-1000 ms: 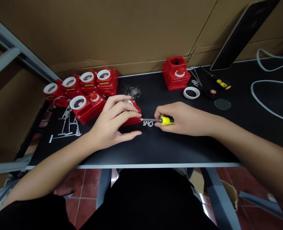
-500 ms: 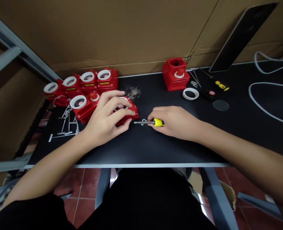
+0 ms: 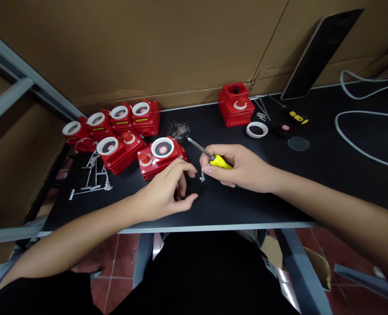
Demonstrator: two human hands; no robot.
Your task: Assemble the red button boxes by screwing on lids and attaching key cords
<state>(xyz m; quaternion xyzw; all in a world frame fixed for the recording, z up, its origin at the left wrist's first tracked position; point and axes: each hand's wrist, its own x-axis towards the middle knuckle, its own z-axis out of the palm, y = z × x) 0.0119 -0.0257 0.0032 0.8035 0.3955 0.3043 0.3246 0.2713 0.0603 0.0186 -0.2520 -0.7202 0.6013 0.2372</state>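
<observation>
My right hand (image 3: pixel 246 168) grips a screwdriver (image 3: pixel 220 162) by its yellow handle, with the metal shaft pointing up and left. A small pale, chain-like piece (image 3: pixel 202 176) dangles at its fingertips; its exact kind is too small to make out. My left hand (image 3: pixel 163 188) is above the table just in front of a red call-point-like box (image 3: pixel 154 166), fingers apart and curved, nothing between them. That box has a red knob and a white ring around a dark round window. Beside it on the left sits a similar red box (image 3: pixel 120 159).
Several more red boxes (image 3: pixel 144 118) line the back left, near small metal T-bars (image 3: pixel 90 189). At the back right stand a red box with an open top (image 3: pixel 235 111), a white ring (image 3: pixel 257 130), a clear disc (image 3: pixel 298 143) and another screwdriver (image 3: pixel 295 116). Debris (image 3: pixel 180 130) lies mid-table.
My left hand has let go of the red box and moved down and right, closer to my right hand. The screwdriver has tilted upward, and the small pale piece now hangs from my right fingertips.
</observation>
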